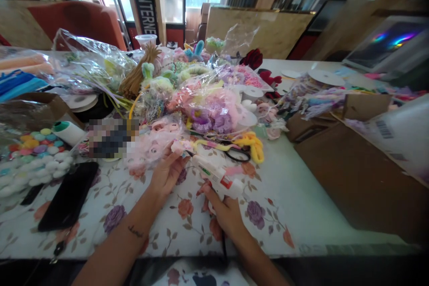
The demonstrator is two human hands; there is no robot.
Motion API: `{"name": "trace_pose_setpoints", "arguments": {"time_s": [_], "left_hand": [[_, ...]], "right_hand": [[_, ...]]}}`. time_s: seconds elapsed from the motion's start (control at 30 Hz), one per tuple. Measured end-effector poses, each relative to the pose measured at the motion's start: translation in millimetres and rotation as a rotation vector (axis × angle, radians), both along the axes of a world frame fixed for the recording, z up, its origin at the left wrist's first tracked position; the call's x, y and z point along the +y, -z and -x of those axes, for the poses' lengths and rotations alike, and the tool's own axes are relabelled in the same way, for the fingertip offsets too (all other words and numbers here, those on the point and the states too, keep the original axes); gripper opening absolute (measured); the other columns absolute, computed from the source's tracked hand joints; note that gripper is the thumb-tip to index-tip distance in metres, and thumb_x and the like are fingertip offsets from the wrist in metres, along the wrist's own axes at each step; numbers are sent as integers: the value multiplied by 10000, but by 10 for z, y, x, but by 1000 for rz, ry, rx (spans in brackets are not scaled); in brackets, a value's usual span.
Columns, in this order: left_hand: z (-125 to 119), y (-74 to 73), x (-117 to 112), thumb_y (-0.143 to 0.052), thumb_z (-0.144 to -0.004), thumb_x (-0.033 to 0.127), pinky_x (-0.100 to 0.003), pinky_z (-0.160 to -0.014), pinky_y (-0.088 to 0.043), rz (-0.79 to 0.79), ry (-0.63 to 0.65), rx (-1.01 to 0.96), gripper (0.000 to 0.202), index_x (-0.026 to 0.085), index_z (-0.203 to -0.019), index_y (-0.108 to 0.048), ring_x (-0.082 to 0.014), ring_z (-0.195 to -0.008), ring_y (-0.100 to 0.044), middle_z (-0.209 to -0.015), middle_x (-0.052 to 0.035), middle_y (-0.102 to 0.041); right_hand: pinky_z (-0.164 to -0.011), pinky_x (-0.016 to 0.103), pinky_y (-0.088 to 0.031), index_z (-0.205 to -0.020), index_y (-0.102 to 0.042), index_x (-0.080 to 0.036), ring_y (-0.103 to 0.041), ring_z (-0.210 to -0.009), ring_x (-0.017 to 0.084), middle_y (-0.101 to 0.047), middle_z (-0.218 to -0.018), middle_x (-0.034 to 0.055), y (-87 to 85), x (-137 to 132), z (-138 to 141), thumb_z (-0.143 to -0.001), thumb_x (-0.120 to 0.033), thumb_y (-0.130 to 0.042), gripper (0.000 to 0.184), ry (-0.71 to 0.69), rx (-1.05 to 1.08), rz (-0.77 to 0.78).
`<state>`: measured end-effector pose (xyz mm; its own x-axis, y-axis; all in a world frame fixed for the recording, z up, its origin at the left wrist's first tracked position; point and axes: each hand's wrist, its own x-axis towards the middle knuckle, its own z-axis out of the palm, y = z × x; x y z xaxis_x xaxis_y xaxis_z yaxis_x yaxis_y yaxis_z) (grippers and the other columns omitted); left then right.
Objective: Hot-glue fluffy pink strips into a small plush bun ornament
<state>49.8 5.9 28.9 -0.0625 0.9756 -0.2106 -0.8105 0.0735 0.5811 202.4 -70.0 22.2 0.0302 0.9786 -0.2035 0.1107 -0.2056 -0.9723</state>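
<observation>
Cardboard box (351, 178) at right, contents hidden. Clear bag (201, 85), far centre, holds pink and purple pieces (214, 114). Smaller clear bag (145, 154), just left of left hand (169, 172), holds pale pink pieces (169, 128). Right hand (228, 212) grips glue gun (212, 173), nozzle (190, 153) pointing far left. Left hand pinches small pink piece (181, 146) at fingertips, just beside nozzle.

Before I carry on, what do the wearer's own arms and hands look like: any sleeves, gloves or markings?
Both the left hand and the right hand are ungloved. No sleeve or watch shows on either visible forearm. The left forearm bears a small dark script-like marking below the wrist, too blurred to read.
</observation>
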Motion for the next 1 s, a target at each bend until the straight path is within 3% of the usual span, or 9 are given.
{"name": "trace_pose_setpoints", "arguments": {"time_s": [0.4, 0.63, 1.0], "left_hand": [[8, -3, -11, -646, -752, 45, -268, -744, -561, 6, 10, -21, 366, 216, -1073, -605, -139, -826, -658, -912, 2, -687], [-10, -32, -31, -656, -745, 51, -253, -722, -554, 3, 41, 0, 400, 219, -1103, -594, -139, -831, -661, -965, -9, -691], [14, 38, -6, -664, -741, 47, -283, -748, -574, -21, 44, -33, 386, 209, -1084, -593, -145, -822, -667, -949, -8, -687]], "right_hand": [[-395, 246, -358, -736, -659, -159, -445, -390, 121, -528, -449, -10, 24, 13, -30, -795, -565, -554, 424, -24, -11, 66], [-413, 239, -371, -636, -633, -161, -467, -423, 125, -522, -450, 1, -2, 16, -20, -795, -560, -544, 438, -31, -64, 52], [-415, 233, -363, -674, -634, -147, -457, -414, 118, -522, -446, -1, 5, 20, -17, -805, -550, -527, 436, -15, -66, 45]]}}
